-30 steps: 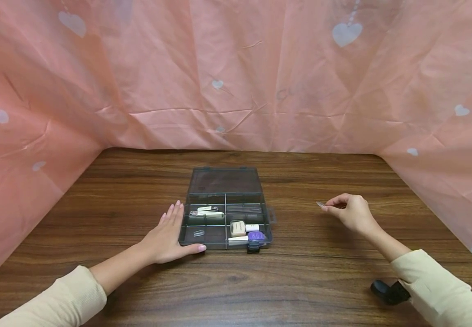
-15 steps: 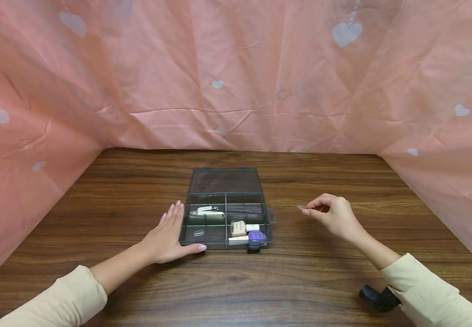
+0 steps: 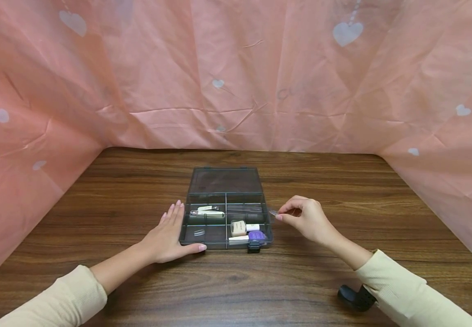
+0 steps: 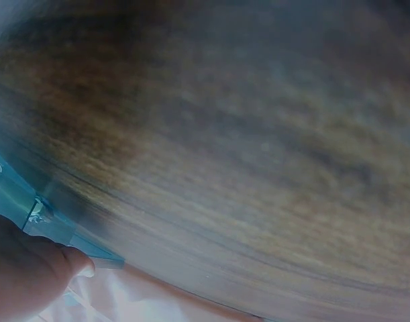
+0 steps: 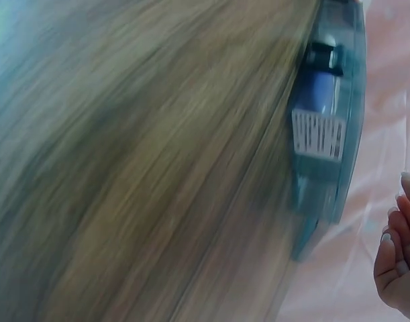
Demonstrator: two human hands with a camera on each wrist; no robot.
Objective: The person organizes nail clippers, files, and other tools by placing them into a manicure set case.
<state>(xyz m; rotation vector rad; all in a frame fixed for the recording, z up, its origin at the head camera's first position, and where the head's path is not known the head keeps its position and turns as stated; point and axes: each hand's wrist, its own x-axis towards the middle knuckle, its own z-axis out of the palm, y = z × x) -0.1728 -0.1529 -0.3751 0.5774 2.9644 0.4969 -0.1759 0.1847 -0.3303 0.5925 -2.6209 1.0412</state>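
A dark see-through divider box [image 3: 215,237] lies on the table with its lid laid back. My left hand [image 3: 166,240] rests along the box's left side, fingers straight, thumb at the front edge. To the right of the box, my right hand [image 3: 307,220] pinches a small clear nail tip [image 3: 274,212] between thumb and fingers, close to the side latch. Light-coloured nail clippers [image 3: 207,214] lie in a left compartment. Similar clear pieces [image 3: 199,232] sit in the front left one. A beige nail polish bottle [image 3: 238,228] and a purple one [image 3: 256,235] fill the front right.
Dark slim items, hard to make out, lie in a right compartment [image 3: 244,210]. A black device [image 3: 356,298] hangs under the right sleeve. Pink cloth [image 3: 236,113] with hearts encloses the wooden table [image 3: 236,286] at the back and sides.
My right hand has moved left with the nail tip, from well right of the box to beside its right edge. My left hand and the box have stayed in place.
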